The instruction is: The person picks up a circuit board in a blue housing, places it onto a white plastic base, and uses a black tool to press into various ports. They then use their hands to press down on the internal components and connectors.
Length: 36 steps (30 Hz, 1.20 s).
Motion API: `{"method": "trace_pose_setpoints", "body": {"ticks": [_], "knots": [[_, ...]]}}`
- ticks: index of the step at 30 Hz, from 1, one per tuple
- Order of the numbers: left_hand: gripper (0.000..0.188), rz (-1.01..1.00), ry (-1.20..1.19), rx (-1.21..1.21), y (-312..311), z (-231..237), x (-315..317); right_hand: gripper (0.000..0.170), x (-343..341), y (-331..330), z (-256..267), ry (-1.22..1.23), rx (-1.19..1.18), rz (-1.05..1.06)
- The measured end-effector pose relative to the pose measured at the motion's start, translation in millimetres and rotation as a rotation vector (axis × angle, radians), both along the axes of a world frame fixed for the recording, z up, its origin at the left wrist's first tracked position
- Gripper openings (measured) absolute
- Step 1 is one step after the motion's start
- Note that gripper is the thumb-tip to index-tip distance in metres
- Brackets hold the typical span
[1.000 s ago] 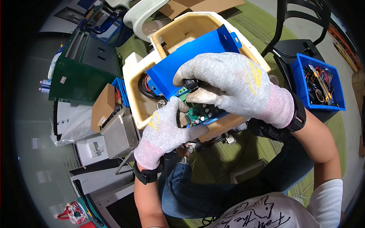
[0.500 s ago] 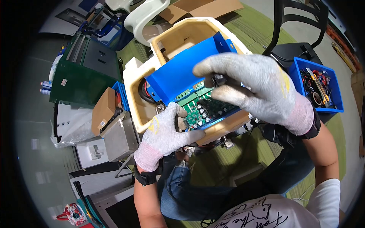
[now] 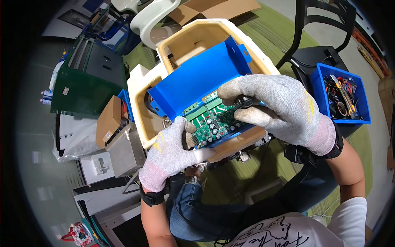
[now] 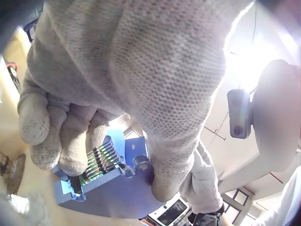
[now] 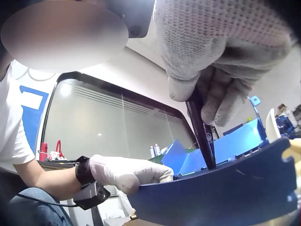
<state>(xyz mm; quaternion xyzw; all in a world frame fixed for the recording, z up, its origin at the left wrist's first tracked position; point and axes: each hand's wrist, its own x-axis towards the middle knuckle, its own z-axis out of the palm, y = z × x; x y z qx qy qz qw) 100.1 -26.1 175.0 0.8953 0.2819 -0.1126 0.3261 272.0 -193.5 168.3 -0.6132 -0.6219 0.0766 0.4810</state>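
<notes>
A green circuit board (image 3: pixel 212 125) dotted with small components sits in an opened blue metal case (image 3: pixel 197 76), above a cream plastic housing (image 3: pixel 142 133). My gloved left hand (image 3: pixel 166 150) grips the case's near left corner. Its fingers (image 4: pixel 73 141) reach in beside the board's edge while the thumb (image 4: pixel 167 176) lies against the outer wall. My gloved right hand (image 3: pixel 277 111) holds a slim black tool (image 5: pixel 202 134) between thumb and fingers, over the right part of the board. The tool points down into the case; the near wall hides its tip in the right wrist view.
To the right, a blue bin (image 3: pixel 362 119) of cables, tape and a utility knife stands on a black chair (image 3: pixel 319 55). Left are a cardboard box (image 3: pixel 109 119), a metal box (image 3: pixel 127 150) and a green cabinet (image 3: pixel 86 84). Wiring hangs below the housing.
My right hand has moved right and down along the board with the black tool, uncovering much of the board. The left hand keeps its grip on the case, which shifts slightly left in view.
</notes>
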Motion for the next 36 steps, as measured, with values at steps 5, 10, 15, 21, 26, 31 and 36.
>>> {"method": "trace_pose_setpoints", "body": {"ticks": [5, 10, 15, 21, 26, 31, 36], "knots": [[0.065, -0.023, -0.011, 0.015, 0.1, 0.6, 0.4, 0.027, -0.2, 3.3, -3.1, -0.010, 0.027, -0.003], [0.064, -0.023, -0.019, 0.010, 0.8, -0.3, -0.1, 0.027, -0.5, 3.3, -1.3, -0.005, 0.008, -0.007], [0.064, -0.016, -0.025, -0.016, 1.9, -1.0, -0.4, 0.027, 0.0, 3.2, 0.2, -0.004, 0.007, 0.003], [0.064, -0.009, 0.002, -0.008, 0.6, 1.4, 0.8, 0.027, 0.4, 5.1, -3.1, -0.046, 0.035, 0.002], [0.065, -0.017, -0.006, -0.010, 2.3, -1.8, -0.3, 0.027, 0.5, 4.2, -0.4, -0.053, 0.034, -0.003], [0.065, -0.011, -0.002, -0.017, 1.0, 0.1, 0.9, 0.028, 0.6, 3.8, -1.3, -0.039, 0.033, -0.004], [0.066, -0.006, 0.029, -0.018, 0.5, 2.7, 2.2, 0.029, 0.5, 5.0, -0.8, -0.020, 0.025, 0.008]]}}
